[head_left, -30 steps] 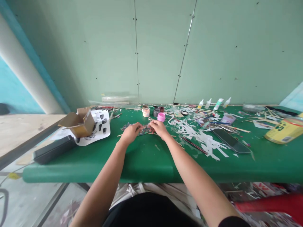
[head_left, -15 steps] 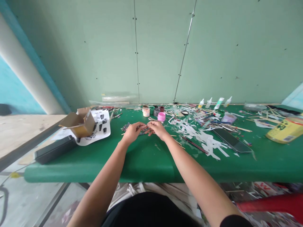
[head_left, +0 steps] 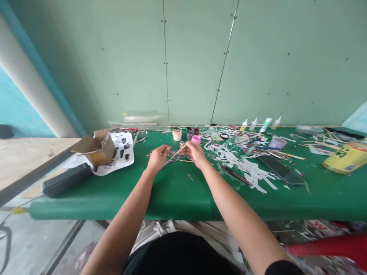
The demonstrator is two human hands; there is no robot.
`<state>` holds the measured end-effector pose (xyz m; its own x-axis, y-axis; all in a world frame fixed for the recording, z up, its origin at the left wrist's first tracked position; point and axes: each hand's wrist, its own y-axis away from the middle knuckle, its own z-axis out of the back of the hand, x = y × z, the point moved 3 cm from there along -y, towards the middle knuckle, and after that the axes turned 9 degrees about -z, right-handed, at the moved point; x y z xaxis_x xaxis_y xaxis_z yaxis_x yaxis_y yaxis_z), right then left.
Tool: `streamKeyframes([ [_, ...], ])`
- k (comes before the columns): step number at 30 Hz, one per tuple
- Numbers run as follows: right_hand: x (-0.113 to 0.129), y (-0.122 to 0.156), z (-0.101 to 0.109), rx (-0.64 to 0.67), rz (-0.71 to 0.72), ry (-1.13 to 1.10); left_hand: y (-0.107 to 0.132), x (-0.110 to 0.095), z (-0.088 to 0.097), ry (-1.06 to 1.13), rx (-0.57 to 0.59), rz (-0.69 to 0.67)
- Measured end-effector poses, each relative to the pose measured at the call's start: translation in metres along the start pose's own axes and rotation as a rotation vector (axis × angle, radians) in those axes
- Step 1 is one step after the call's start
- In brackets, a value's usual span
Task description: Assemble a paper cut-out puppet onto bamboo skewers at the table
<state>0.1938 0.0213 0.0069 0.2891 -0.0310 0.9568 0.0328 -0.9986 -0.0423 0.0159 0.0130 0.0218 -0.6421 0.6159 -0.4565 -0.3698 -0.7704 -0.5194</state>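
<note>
Pinching a thin pale wooden stick (head_left: 178, 152), right hand (head_left: 195, 152) clamps its upper end; stick slants down-left toward left hand (head_left: 157, 157). Left hand's fingers curl on a small multicoloured patterned piece (head_left: 169, 157) on the green table (head_left: 177, 191); can't tell its grip.

Black marks, possibly a large numeral, on yellow can (head_left: 345, 157) at right of worktop; too blurred to read. No other legible text.

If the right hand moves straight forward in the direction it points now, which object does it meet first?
Probably the pink jar, just beyond the right hand, which holds a thin wooden stick; depth is hard to judge here.
</note>
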Motion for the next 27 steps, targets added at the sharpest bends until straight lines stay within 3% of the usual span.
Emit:
streamKeyframes([
  [9, 0.007, -0.01, 0.028, -0.192, -0.007, -0.074, -0.011, 0.004, -0.035, -0.192, 0.183, -0.077],
  [14, -0.001, -0.013, 0.028, -0.228, -0.071, 0.032, -0.011, 0.002, -0.039, -0.232, 0.223, -0.107],
  [27, -0.016, -0.01, 0.013, -0.217, -0.136, 0.299, -0.011, 0.002, -0.029, -0.171, 0.106, -0.074],
])
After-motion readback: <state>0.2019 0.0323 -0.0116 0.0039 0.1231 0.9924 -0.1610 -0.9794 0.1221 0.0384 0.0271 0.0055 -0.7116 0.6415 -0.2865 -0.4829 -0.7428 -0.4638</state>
